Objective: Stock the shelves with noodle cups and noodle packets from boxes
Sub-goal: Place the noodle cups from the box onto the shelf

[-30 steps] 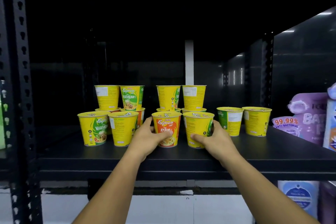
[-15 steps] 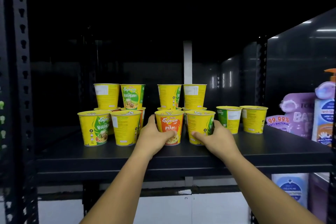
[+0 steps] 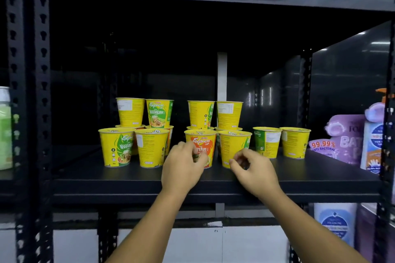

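Your left forearm [image 3: 147, 228] and right forearm [image 3: 303, 226] reach up and forward, bare, converging toward the middle. Your left grip [image 3: 182, 168] and right grip [image 3: 254, 172] sit side by side, apart, backs toward you, fingers loosely curled, slightly blurred, clasping nothing.

We've got noodle cups [image 3: 151, 147] midway along the shelf [image 3: 85, 175]: four up front, four stacked on others right behind, two more off to their right, soap packs [image 3: 346, 139] far right.

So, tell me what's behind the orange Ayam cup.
Behind the orange Ayam cup only a lid rim of another cup shows, bearing a yellow cup on top. The lower cup's body is hidden.
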Action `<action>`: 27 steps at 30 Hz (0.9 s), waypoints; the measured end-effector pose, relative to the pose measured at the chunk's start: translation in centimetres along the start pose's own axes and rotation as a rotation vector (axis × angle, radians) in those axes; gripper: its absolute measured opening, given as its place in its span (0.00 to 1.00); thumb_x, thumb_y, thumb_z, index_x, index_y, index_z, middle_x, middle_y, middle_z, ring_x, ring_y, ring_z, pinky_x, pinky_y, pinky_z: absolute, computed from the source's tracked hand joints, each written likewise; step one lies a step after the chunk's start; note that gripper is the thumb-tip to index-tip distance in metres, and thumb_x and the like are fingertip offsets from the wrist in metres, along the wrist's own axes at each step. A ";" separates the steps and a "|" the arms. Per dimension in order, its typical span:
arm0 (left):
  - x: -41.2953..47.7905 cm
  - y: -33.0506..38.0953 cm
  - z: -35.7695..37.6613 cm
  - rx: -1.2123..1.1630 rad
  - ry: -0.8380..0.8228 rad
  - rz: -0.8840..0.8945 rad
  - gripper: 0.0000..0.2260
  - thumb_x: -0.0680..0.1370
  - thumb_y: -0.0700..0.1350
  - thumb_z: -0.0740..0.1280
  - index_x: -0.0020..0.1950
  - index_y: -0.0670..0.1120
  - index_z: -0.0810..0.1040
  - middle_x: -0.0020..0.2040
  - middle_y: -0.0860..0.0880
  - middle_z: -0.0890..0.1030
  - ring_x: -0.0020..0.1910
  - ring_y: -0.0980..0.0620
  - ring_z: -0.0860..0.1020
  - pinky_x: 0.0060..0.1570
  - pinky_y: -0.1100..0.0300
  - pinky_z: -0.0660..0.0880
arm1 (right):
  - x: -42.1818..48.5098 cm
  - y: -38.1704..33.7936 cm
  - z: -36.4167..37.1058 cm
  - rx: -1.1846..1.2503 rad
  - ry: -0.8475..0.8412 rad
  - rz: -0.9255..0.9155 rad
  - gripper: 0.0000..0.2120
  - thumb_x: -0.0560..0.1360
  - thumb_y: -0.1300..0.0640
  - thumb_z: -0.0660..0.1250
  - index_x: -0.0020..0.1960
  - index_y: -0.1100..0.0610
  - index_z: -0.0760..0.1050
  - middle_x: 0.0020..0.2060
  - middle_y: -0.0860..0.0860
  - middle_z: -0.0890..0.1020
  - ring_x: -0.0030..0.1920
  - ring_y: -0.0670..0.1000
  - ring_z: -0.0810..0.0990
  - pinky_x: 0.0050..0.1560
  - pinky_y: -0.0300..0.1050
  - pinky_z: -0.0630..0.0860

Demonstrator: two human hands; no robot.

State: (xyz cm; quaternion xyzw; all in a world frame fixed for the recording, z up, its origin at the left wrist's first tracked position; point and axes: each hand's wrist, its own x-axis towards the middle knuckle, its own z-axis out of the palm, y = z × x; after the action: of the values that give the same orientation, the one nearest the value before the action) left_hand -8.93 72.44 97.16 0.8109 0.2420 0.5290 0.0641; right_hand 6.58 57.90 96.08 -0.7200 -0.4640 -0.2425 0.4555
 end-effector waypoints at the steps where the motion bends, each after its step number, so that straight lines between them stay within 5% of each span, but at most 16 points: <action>1: -0.4 0.0 0.0 0.044 -0.022 0.058 0.11 0.80 0.58 0.65 0.45 0.51 0.76 0.42 0.55 0.76 0.43 0.54 0.75 0.40 0.55 0.75 | -0.4 0.1 0.0 -0.074 -0.049 -0.048 0.13 0.73 0.38 0.65 0.45 0.46 0.80 0.39 0.41 0.81 0.42 0.42 0.78 0.41 0.42 0.76; 7: -3.3 -0.9 -0.1 0.316 -0.129 0.266 0.23 0.83 0.63 0.51 0.48 0.54 0.82 0.40 0.54 0.83 0.37 0.54 0.79 0.31 0.57 0.66 | -2.4 0.2 -0.1 -0.378 -0.078 -0.219 0.22 0.81 0.37 0.52 0.50 0.44 0.83 0.45 0.41 0.85 0.47 0.44 0.79 0.44 0.43 0.71; 11: -4.6 -1.3 -0.3 0.257 -0.080 0.362 0.20 0.85 0.59 0.53 0.46 0.54 0.82 0.39 0.55 0.83 0.36 0.54 0.77 0.38 0.56 0.68 | -4.3 0.0 -0.1 -0.376 -0.040 -0.297 0.20 0.84 0.41 0.52 0.57 0.45 0.82 0.52 0.40 0.85 0.53 0.45 0.80 0.50 0.44 0.72; 15: -5.8 -1.2 -0.8 0.156 -0.114 0.357 0.17 0.85 0.55 0.57 0.60 0.52 0.83 0.55 0.56 0.85 0.53 0.56 0.81 0.56 0.55 0.71 | -6.0 0.2 -0.5 -0.353 -0.144 -0.288 0.23 0.84 0.40 0.50 0.72 0.47 0.75 0.68 0.42 0.78 0.69 0.45 0.73 0.70 0.48 0.62; 19: -7.7 -1.3 -2.0 0.024 -0.157 0.337 0.17 0.84 0.51 0.63 0.70 0.48 0.80 0.68 0.52 0.81 0.69 0.55 0.74 0.74 0.51 0.66 | -7.6 -0.2 -1.9 -0.283 -0.230 -0.313 0.23 0.85 0.43 0.54 0.77 0.49 0.69 0.75 0.44 0.72 0.77 0.44 0.64 0.80 0.48 0.50; 23: -12.3 -0.9 -3.2 -0.169 -0.212 0.262 0.19 0.83 0.52 0.63 0.71 0.46 0.79 0.71 0.53 0.78 0.75 0.57 0.70 0.77 0.59 0.63 | -11.2 -1.3 -3.0 -0.158 -0.265 -0.299 0.22 0.85 0.46 0.58 0.77 0.52 0.70 0.74 0.45 0.72 0.79 0.46 0.61 0.81 0.48 0.51; 27: -19.8 -2.3 -3.1 -0.157 -0.480 0.151 0.25 0.81 0.60 0.59 0.73 0.50 0.78 0.73 0.56 0.75 0.76 0.60 0.67 0.76 0.60 0.64 | -18.1 -1.2 -2.7 -0.098 -0.410 -0.228 0.22 0.85 0.45 0.57 0.76 0.52 0.71 0.71 0.46 0.75 0.75 0.47 0.66 0.78 0.46 0.58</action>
State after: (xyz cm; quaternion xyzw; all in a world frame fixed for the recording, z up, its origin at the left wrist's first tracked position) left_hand -18.81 64.90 81.27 0.9214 0.1170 0.3418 0.1429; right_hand -2.47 47.59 83.91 -0.7184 -0.6127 -0.1630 0.2860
